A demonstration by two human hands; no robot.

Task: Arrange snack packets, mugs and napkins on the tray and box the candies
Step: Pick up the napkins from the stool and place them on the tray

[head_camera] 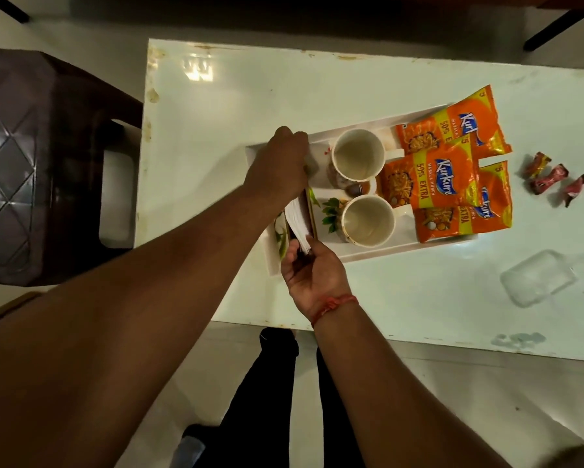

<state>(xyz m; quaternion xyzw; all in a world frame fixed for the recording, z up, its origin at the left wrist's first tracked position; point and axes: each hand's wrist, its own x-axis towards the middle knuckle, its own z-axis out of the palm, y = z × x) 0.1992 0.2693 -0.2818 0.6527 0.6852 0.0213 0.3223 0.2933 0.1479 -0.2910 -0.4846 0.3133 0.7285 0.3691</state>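
A white tray lies on the white table. On it stand two empty mugs and three orange snack packets overlapping at its right end. At the tray's left end a stack of white napkins stands on edge in a narrow wooden holder. My left hand grips the far end of the napkins and holder. My right hand holds their near end. Three red-wrapped candies lie on the table right of the tray. A clear plastic box sits nearer, at the right.
A dark brown plastic stool stands left of the table. The table's near edge runs just beyond my legs. Dark furniture legs show at the far side.
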